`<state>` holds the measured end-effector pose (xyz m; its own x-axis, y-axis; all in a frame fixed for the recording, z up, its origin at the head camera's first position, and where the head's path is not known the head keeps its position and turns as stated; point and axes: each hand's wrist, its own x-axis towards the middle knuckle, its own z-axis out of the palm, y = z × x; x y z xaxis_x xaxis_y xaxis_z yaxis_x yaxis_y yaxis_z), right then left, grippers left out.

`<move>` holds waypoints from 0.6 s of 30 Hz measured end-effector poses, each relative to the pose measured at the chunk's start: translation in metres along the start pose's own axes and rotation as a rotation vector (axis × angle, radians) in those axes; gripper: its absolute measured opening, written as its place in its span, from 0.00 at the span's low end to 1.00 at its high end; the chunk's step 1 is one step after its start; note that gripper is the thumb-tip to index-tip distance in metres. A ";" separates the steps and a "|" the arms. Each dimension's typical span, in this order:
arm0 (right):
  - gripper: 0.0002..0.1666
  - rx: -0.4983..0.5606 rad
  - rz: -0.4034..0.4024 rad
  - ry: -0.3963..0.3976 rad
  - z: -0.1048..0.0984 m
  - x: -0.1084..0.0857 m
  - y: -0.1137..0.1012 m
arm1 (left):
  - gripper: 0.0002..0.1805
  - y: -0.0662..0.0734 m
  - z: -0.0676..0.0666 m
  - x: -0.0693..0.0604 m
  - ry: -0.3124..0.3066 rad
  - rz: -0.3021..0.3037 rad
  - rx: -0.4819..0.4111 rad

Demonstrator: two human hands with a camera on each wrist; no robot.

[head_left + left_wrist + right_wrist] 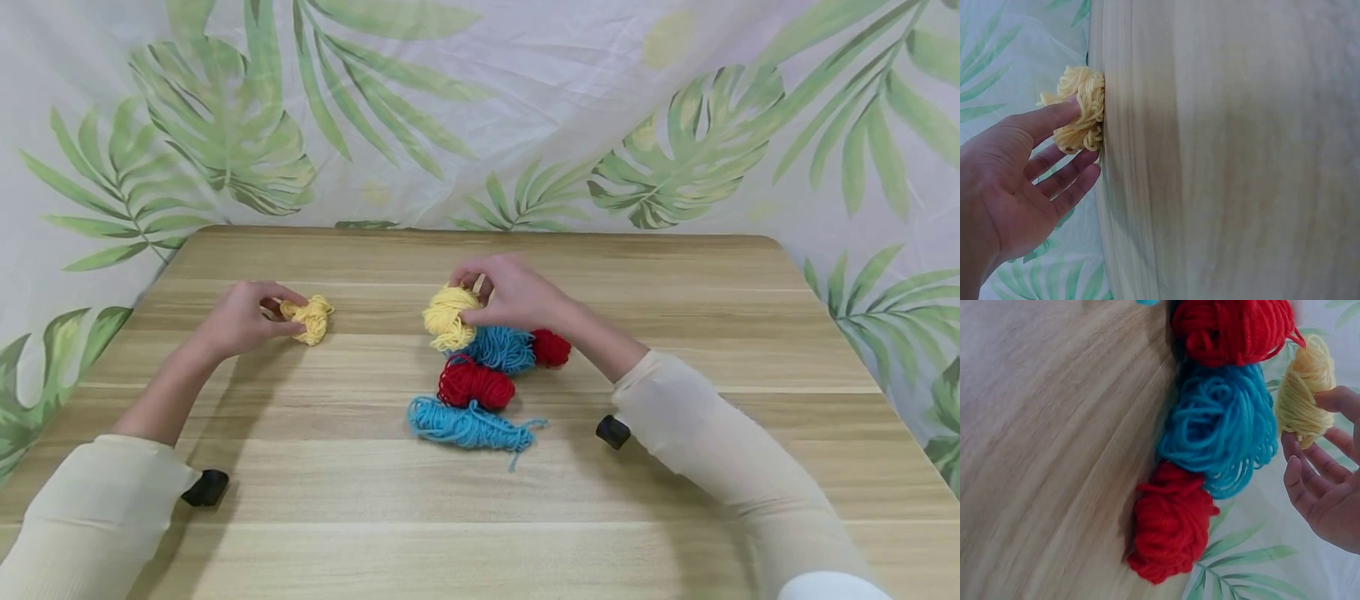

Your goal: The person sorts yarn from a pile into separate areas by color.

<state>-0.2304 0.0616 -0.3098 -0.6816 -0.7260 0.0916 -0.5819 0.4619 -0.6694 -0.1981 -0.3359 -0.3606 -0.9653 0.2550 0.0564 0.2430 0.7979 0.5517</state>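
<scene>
On the left part of the table, my left hand [251,318] pinches a small yellow yarn bundle [313,320] between thumb and fingers. The left wrist view shows that bundle [1082,109] against the tabletop, the thumb on its near side. My right hand [510,293] holds a larger yellow yarn ball [448,318] at the far end of a yarn group. Beside it lie a blue yarn skein [504,348] and a red yarn ball [551,347], partly behind the right wrist. Nearer are another red skein [477,385] and a long light-blue skein [468,425] with loose ends.
The wooden table [337,517] has rounded far corners. Behind it hangs a leaf-patterned cloth [525,100]. A black object [206,488] sits by the left sleeve, and a similar black piece [613,432] by the right sleeve.
</scene>
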 end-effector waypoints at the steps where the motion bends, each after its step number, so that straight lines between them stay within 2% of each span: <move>1: 0.20 0.003 0.001 -0.003 0.001 0.001 -0.001 | 0.17 0.000 0.000 -0.001 0.000 0.000 0.000; 18: 0.19 0.011 -0.015 -0.049 0.013 0.022 -0.011 | 0.16 0.003 0.000 -0.001 -0.008 -0.008 -0.004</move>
<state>-0.2331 0.0337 -0.3102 -0.6499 -0.7571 0.0660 -0.5872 0.4451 -0.6761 -0.1960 -0.3333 -0.3590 -0.9663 0.2532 0.0457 0.2352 0.7975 0.5556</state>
